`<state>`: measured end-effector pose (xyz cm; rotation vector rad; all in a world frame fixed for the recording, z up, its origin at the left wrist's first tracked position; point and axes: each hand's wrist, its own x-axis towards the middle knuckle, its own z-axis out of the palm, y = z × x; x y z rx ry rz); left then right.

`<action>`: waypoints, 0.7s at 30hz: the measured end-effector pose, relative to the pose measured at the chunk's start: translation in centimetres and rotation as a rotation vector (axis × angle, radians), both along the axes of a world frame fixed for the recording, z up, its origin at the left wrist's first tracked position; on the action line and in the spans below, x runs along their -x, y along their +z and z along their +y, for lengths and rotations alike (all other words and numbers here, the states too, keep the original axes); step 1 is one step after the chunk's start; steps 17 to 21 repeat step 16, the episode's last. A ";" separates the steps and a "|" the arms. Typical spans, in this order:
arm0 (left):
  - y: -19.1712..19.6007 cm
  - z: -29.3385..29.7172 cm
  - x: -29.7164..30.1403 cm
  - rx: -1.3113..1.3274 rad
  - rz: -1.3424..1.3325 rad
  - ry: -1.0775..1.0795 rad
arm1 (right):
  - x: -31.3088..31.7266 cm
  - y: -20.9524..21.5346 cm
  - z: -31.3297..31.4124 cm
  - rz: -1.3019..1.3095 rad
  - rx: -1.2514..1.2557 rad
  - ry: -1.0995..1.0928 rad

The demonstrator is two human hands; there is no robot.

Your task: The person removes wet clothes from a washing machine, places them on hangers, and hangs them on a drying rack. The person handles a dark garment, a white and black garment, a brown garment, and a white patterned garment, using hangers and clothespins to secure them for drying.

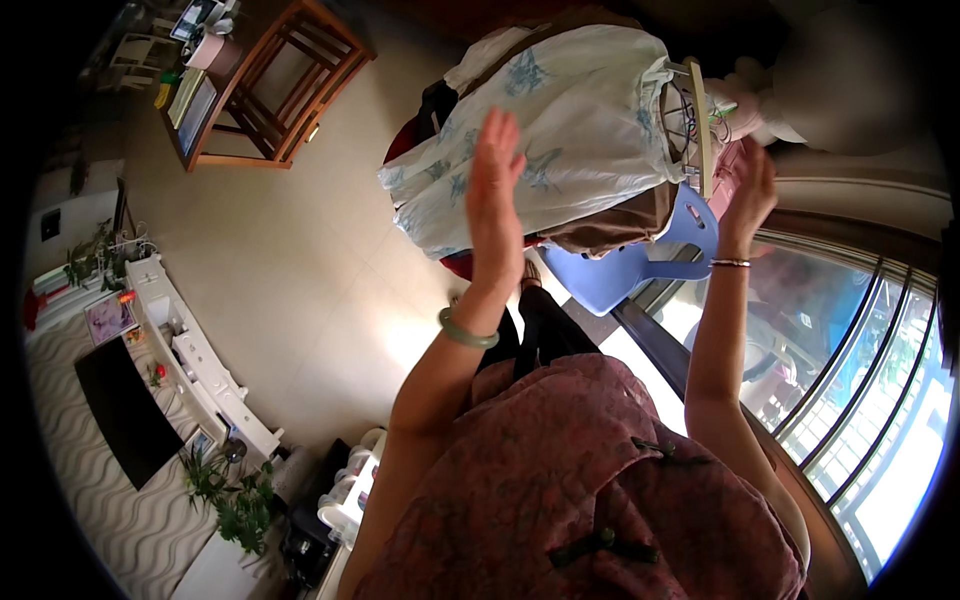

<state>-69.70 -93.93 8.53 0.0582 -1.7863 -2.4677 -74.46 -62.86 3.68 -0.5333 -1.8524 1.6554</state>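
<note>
Nearest the camera, both forearms rise from a dark pink patterned top. The left wrist carries a green bangle; the left hand is flat, fingers straight and together, gripping nothing, its palm against the side of a white garment with pale blue print. The right wrist carries a thin bracelet; the right hand is raised at the hanger end, whether it grips cannot be told. The garment hangs on a wooden hanger, with a brown garment beneath. Behind stands a blue plastic chair. Farther left on the tiled floor stands a wooden rack.
</note>
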 end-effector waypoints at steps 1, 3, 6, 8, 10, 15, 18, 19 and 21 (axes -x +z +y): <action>1.9 -1.1 -0.4 0.015 0.075 0.033 | -0.3 4.4 -2.8 0.132 -0.083 0.055; 5.9 -3.2 -1.3 0.043 0.257 0.078 | -1.1 10.5 -6.7 0.330 -0.137 0.109; 12.5 -5.3 -2.9 0.030 0.450 0.131 | -2.8 17.7 -9.9 0.665 -0.128 0.317; 16.0 -4.5 -4.4 0.000 0.483 0.381 | -4.0 20.0 -11.6 0.757 -0.129 0.620; 16.2 -8.2 -6.5 -0.042 0.673 0.252 | -5.5 21.4 -13.3 0.783 -0.041 0.923; 16.3 -14.7 -11.6 0.136 0.734 0.070 | -9.8 22.8 -18.9 0.737 0.015 1.113; 16.5 -15.4 -12.5 0.153 0.721 0.093 | -10.0 23.6 -20.0 0.749 0.015 1.117; 16.5 -15.4 -12.5 0.153 0.721 0.093 | -10.0 23.6 -20.0 0.749 0.015 1.117; 16.5 -15.4 -12.5 0.153 0.721 0.093 | -10.0 23.6 -20.0 0.749 0.015 1.117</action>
